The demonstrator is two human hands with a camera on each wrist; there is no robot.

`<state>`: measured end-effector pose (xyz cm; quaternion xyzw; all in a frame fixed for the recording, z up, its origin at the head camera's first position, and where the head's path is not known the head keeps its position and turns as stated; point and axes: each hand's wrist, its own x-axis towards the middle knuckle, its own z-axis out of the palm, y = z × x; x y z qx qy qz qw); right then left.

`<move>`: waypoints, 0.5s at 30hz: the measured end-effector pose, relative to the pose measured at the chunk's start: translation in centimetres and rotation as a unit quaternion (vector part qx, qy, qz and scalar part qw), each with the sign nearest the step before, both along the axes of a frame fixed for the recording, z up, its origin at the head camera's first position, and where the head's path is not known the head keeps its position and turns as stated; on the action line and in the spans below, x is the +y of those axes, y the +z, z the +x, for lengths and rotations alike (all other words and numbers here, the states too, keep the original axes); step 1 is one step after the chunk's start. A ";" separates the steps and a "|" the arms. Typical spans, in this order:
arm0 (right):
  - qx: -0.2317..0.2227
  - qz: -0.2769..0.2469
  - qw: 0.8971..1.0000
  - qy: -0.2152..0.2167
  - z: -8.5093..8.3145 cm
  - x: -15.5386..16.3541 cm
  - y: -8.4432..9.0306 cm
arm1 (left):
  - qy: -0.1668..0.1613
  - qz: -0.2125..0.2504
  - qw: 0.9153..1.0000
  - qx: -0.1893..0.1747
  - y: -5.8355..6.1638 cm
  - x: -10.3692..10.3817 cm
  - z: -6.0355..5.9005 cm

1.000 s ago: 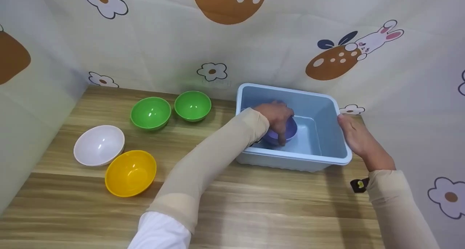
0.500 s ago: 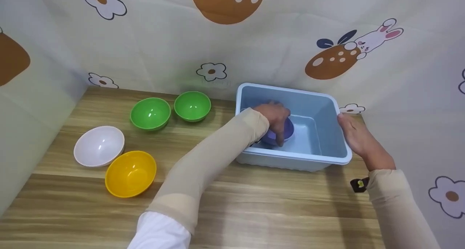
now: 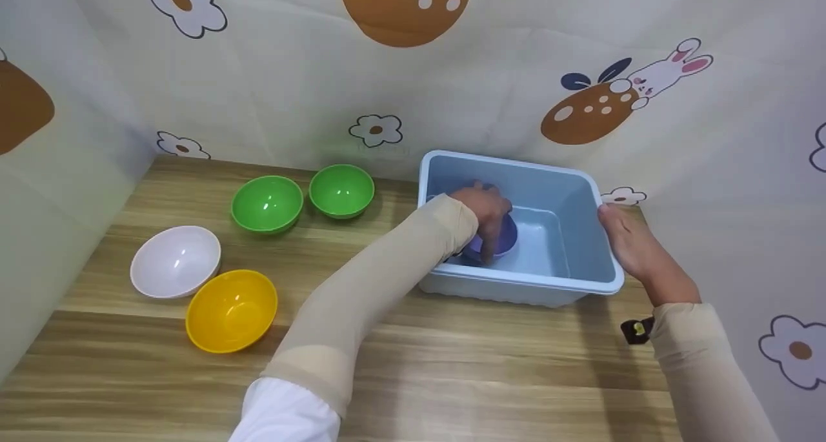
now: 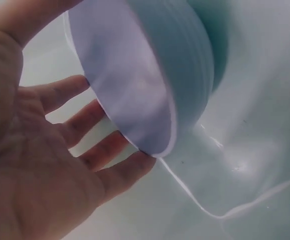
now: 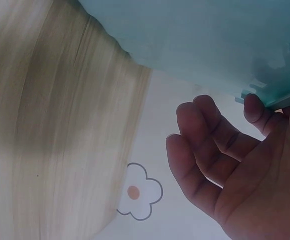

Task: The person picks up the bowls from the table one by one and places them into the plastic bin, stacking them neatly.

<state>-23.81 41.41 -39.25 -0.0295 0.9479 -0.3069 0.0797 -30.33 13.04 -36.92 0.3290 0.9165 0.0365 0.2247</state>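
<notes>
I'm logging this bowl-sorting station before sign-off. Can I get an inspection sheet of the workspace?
Surface: wooden table, no spills seen.
Job's things: purple bowl inside the blue bin.
Clutter: two green bowls, white bowl, yellow bowl on the table left of the bin.
Grippers: left hand holds the purple bowl; right hand rests against the bin's right rim.
Cables: nothing seen.
Surroundings: patterned cloth backdrop.

The left hand [image 3: 488,210] reaches into the blue tub [image 3: 584,184] and grips a purple bowl [image 3: 504,235]. The right hand [image 3: 629,248] rests against the tub's right rim. 4 bowls sit left.
</notes>
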 end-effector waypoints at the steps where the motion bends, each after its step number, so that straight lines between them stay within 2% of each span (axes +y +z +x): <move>1: 0.000 0.001 1.000 0.001 0.0 0.0 0.0 | -0.001 -0.006 1.000 0.002 0.0 0.0 0.0; 6: -0.006 0.000 1.000 0.004 -0.1 0.1 -0.1 | -0.012 -0.027 0.999 0.023 0.0 -0.1 0.2; 11: 0.001 0.000 1.000 0.005 -0.1 0.2 -0.2 | 0.019 -0.008 1.000 0.013 -0.1 0.0 0.3; 15: -0.004 0.003 1.000 0.000 -0.1 0.2 -0.2 | 0.022 -0.012 1.000 0.017 -0.1 0.3 0.3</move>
